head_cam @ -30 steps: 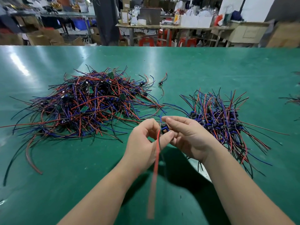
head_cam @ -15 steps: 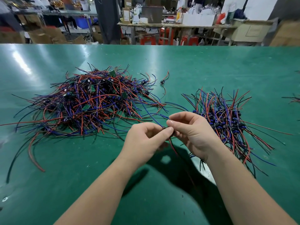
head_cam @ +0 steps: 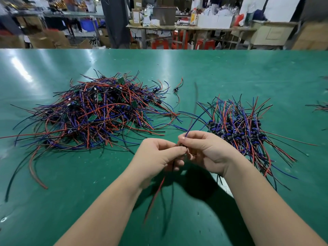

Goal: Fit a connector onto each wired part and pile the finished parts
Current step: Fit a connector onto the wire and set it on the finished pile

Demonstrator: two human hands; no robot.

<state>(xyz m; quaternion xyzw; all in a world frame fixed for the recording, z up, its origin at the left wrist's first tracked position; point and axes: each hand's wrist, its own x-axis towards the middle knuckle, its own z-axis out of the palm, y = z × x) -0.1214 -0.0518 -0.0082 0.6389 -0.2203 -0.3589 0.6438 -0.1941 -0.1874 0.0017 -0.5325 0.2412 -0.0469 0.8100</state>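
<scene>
My left hand (head_cam: 156,155) and my right hand (head_cam: 207,151) meet over the green table (head_cam: 71,192), both pinching one small wired part (head_cam: 182,145) between their fingertips. The part's body is mostly hidden by my fingers. A blue wire (head_cam: 198,119) rises from it up and to the right; red and black wires (head_cam: 156,194) hang blurred below my left hand. A large tangle of red, blue and black wired parts (head_cam: 95,112) lies to the left. A smaller pile of parts with blue-black connectors (head_cam: 237,128) lies just right of my right hand.
One loose wired piece (head_cam: 178,87) lies between the two piles, further back. More wires (head_cam: 319,108) show at the table's right edge. A pale strip (head_cam: 223,185) lies under my right forearm. Beyond the far edge are workbenches, boxes and red stools.
The part has been turned in my fingers: its red and black wires now hang below my left hand and a blue wire sticks up. Both hands stay together at the same spot.
</scene>
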